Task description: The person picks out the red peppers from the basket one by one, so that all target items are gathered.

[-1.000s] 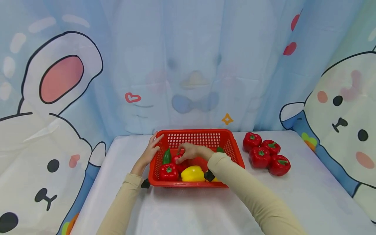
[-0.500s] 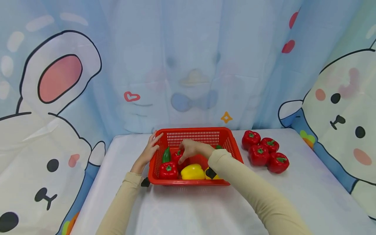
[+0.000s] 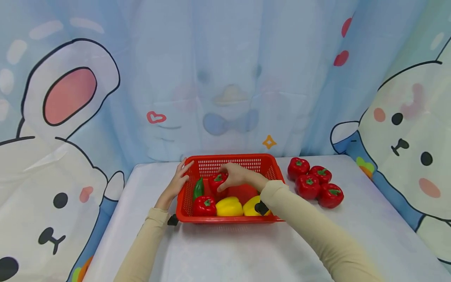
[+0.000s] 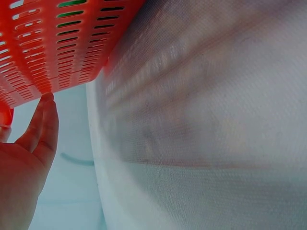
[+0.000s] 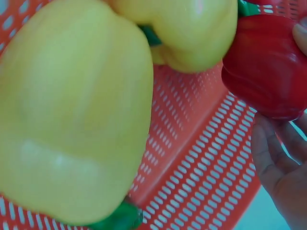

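Observation:
My right hand (image 3: 235,175) is inside the red plastic basket and grips a red bell pepper (image 3: 216,181). In the right wrist view, the fingers and thumb hold that pepper (image 5: 266,67) from opposite sides, away from the basket's perforated wall (image 5: 192,187). My left hand (image 3: 177,184) rests at the basket's left rim with its fingers stretched out. Seen from the left wrist, two straight fingers (image 4: 47,122) touch the perforated outer side. Below the held pepper lie another red bell pepper (image 3: 204,206), two yellow bell peppers (image 3: 229,206) and a long green vegetable (image 3: 199,189).
To the right of the basket (image 3: 225,220), several red bell peppers (image 3: 308,187) stand in a cluster on the white tablecloth (image 3: 218,254). A blue curtain (image 3: 225,70) with cartoon animals hangs behind the table.
My right hand has raised the red bell pepper slightly and moved it toward the back right within the basket. The left hand stays at the rim.

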`<state>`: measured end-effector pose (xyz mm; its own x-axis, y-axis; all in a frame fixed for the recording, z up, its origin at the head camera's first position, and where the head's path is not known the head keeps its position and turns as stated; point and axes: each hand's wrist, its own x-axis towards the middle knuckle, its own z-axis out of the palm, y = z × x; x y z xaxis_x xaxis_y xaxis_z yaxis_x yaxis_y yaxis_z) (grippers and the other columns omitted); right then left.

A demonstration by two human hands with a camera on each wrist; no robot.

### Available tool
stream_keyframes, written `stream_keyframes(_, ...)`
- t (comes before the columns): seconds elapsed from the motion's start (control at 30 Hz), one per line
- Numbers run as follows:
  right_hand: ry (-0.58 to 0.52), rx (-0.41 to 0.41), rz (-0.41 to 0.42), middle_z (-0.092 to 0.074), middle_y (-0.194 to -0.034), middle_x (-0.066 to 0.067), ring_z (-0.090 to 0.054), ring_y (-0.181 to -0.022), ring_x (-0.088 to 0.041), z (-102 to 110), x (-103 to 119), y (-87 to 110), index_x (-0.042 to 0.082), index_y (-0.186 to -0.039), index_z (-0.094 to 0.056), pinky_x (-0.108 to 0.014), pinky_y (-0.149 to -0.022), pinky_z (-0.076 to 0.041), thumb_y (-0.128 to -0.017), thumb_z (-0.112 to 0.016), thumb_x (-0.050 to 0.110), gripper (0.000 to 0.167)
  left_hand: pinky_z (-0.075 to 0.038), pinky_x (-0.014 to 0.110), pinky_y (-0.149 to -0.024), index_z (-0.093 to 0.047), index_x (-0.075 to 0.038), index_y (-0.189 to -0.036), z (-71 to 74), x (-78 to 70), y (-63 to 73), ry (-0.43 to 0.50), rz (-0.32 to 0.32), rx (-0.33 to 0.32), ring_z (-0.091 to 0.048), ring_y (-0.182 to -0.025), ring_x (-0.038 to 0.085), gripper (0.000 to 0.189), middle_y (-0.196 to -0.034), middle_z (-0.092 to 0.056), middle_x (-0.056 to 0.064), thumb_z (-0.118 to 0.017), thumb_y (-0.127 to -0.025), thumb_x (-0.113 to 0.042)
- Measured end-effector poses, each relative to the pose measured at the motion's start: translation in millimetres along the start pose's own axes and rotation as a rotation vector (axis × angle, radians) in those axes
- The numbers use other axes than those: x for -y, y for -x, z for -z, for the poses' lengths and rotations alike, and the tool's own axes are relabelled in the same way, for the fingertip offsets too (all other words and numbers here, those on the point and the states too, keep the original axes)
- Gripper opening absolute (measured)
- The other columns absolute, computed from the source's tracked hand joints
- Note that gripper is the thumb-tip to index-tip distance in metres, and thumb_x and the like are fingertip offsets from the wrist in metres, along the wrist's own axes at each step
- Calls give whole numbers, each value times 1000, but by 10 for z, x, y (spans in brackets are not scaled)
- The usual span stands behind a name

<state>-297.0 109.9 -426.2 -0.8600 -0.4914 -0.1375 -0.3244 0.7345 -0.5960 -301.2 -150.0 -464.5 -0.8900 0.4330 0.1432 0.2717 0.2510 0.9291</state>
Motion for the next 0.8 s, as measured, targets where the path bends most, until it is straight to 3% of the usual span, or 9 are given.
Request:
stream_keyframes(0.23,-11,-70,-2,-59,-129,-11,-53,-113,-25,214,-87,264,3,-135,-55,-39,-92,-50,-75,-85,34,73,-39,44,-102,-28,9,-150,-5,2,8,-5,11,-6,-7,-146,43,61,-161,7,25,-37,-90,8)
stream_keyframes(0.47,13,-131,16,-60,-127,-11,-54,-110,-27,435,-200,539,4,-137,-54,-38,-86,-53,-74,-85,35,76,-36,48,-104,-28,7,-151,-1,0,9,12,8,-10,-5,-146,42,61,-162,7,24,-36,-91,9)
stream_keyframes(0.8,25,-189,32,-59,-130,-15,-54,-116,-31,570,-395,888,3,-136,-54,-43,-87,-53,-74,-85,36,77,-36,48,-104,-26,8,-151,-15,9,11,20,8,3,-1,-146,43,63,-161,9,25,-37,-89,8)
